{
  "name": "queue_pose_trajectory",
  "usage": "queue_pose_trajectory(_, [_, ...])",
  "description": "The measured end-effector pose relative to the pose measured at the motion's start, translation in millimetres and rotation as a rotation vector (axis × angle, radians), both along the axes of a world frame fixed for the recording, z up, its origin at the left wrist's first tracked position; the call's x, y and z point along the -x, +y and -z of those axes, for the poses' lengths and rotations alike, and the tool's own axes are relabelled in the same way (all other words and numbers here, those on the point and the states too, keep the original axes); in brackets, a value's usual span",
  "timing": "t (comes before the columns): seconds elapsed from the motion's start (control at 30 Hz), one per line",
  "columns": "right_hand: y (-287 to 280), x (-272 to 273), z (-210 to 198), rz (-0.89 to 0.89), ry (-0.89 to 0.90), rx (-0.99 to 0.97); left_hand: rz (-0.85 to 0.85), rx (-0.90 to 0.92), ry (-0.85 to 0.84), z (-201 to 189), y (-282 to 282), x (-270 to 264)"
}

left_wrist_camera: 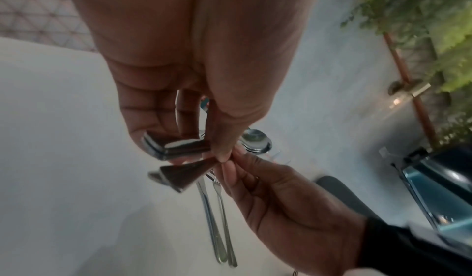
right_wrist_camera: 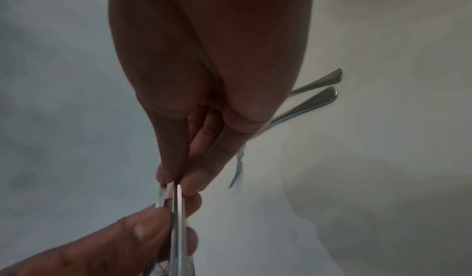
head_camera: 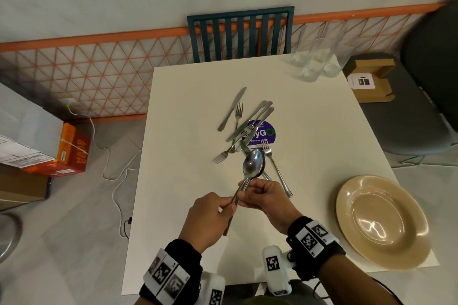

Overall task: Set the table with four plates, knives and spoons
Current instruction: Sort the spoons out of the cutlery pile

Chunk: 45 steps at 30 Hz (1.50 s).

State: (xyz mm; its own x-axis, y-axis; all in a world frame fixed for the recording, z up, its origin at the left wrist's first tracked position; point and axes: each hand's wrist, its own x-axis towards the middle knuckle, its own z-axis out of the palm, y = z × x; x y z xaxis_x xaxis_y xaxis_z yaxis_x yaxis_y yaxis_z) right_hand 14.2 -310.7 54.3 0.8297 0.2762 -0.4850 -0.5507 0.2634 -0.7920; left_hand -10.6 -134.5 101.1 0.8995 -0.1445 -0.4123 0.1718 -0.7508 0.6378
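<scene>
Above the near middle of the white table [head_camera: 188, 111] both my hands hold a bunch of steel spoons [head_camera: 253, 164], bowls pointing away from me. My left hand [head_camera: 223, 202] grips the handles from the left; the handle ends [left_wrist_camera: 176, 146] show under its fingers. My right hand [head_camera: 250, 193] pinches the same handles [right_wrist_camera: 176, 201] just below the bowls. A loose pile of knives and forks [head_camera: 247, 126] lies on the table beyond the spoons. A stack of beige plates [head_camera: 381, 223] sits at the near right corner.
Several clear glasses [head_camera: 319, 59] stand at the far right corner. A teal chair [head_camera: 240, 32] is behind the table, a grey chair with a cardboard box [head_camera: 369, 79] to the right. Boxes [head_camera: 71, 151] and a white cable lie on the floor at left.
</scene>
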Motion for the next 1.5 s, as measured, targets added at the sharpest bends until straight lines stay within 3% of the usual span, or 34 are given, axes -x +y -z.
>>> queue_pose_trajectory(0.2, [-10, 14, 2, -0.015, 0.002, -0.012, 0.060, -0.143, -0.079, -5, -21, 21])
queue_pose_trajectory(0.5, [-20, 46, 4, -0.139, 0.068, -0.067, -0.111, -0.143, 0.001, -9, -42, 73])
queue_pose_trajectory(0.8, [-6, 81, 11, -0.397, 0.130, -0.005, -0.266, -0.201, 0.036, 11, -35, 127])
queue_pose_trajectory(1.03, [4, 92, 29, -0.551, 0.155, 0.175, -0.461, -0.154, 0.181, 36, 15, 146])
queue_pose_trajectory(1.23, [-10, 97, 50, -0.627, 0.153, 0.364, -0.832, 0.039, 0.218, 49, 75, 138])
queue_pose_trajectory(1.4, [-40, 113, 63, -0.845, 0.075, 0.640, -0.906, -0.073, 0.213, 72, 120, 124])
queue_pose_trajectory(1.5, [-61, 127, 65, -0.994, 0.049, 0.788, -0.853, -0.181, 0.200, 87, 137, 117])
